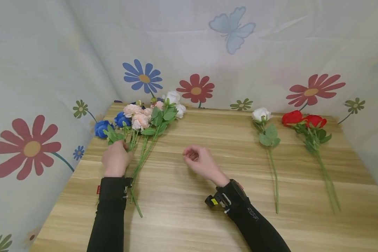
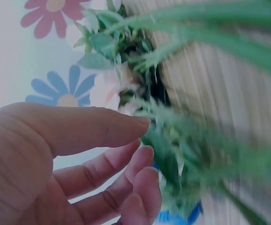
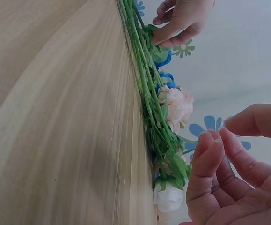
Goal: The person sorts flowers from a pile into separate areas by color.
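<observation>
At the left of the table, my left hand is beside the leaves and stems of a bunch of artificial flowers. In the left wrist view a gap shows between thumb and fingers, with a green leaf just beyond the fingertips. The bunch has blue roses, pale pink flowers and white roses, their green stems fanning toward me. My right hand hovers over the middle of the table, holding nothing. Its thumb and fingers curve loosely toward each other in the right wrist view.
On the right of the wooden table lies a single white rose with a long stem. Beside it, farther right, are red roses. A pale cloth printed with flowers and a butterfly stands behind the table and along its left side.
</observation>
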Demonstrator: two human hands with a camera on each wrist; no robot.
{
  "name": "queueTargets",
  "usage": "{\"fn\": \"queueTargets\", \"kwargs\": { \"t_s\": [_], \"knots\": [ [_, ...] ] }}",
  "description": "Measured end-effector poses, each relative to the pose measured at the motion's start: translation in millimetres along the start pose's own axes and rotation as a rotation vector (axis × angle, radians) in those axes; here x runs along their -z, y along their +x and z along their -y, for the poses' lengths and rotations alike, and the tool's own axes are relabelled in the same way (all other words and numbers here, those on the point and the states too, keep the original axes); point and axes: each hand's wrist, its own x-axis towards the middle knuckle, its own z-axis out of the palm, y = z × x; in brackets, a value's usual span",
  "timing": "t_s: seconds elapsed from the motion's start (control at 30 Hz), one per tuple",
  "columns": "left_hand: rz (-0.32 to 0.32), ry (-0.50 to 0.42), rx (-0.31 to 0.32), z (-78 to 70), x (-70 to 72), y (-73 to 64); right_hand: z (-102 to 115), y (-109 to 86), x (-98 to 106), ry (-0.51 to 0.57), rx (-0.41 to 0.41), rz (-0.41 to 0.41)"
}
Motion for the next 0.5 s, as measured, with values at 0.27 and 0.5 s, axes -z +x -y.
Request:
{"fn": "queueTargets", "kwargs": {
  "t_s": [0.27, 0.5],
  "knots": [
    [-0.026, 0.006, 0.042, 20.5, 2.5, -13.8, 2, 0.0, -1, 0.004, 0.015, 0.023],
    [0.076, 0.022, 0.071, 29.9, 0.9, -16.4, 7, -1.8, -2, 0.011, 0.007, 0.03]
  ]
}}
